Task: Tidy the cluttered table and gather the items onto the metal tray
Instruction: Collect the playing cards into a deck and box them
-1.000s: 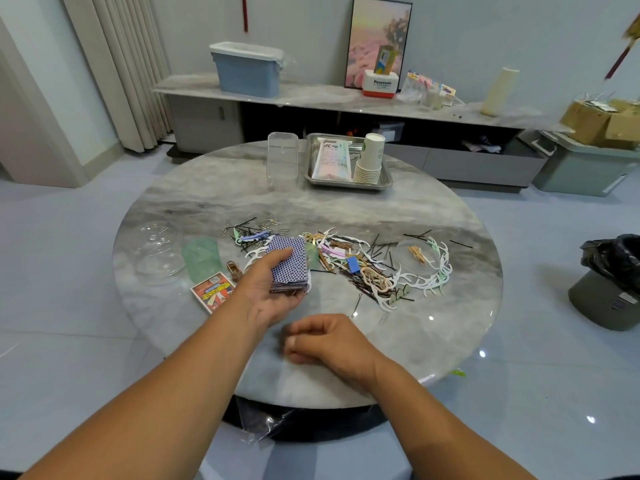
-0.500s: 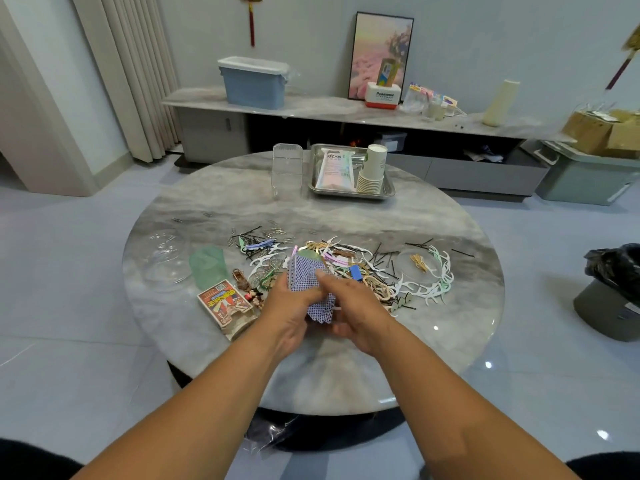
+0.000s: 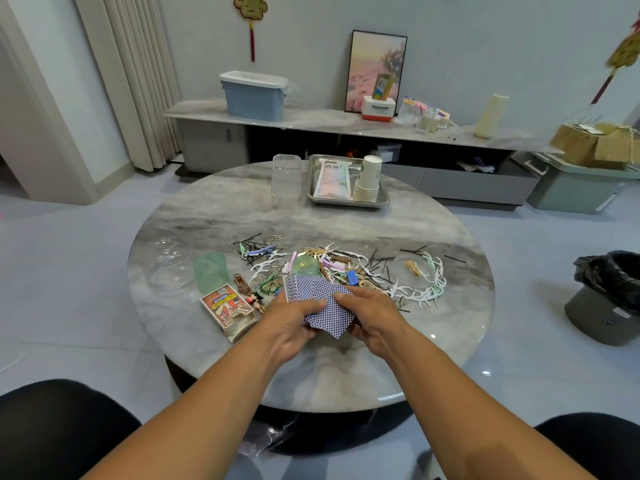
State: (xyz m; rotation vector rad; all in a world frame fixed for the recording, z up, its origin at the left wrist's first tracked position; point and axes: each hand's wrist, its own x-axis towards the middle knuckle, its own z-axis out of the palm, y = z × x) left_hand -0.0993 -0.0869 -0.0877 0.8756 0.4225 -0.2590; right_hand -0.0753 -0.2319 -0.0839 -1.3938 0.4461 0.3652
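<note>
Squaring up a loose fan of blue diamond-backed playing cards (image 3: pixel 320 303), you hold them just above the round grey marble surface (image 3: pixel 214 220) at six o'clock. Left hand (image 3: pixel 291 322) and right hand (image 3: pixel 375 315) have fingers clamped on the cards. Their long axis runs eleven to five o'clock. Next: align them, then carry them to the rectangular metal tray (image 3: pixel 383 199) at twelve o'clock.

Blue bin (image 3: pixel 254 95) on sideboard (image 3: pixel 311 117); framed picture (image 3: pixel 375 69) behind
</note>
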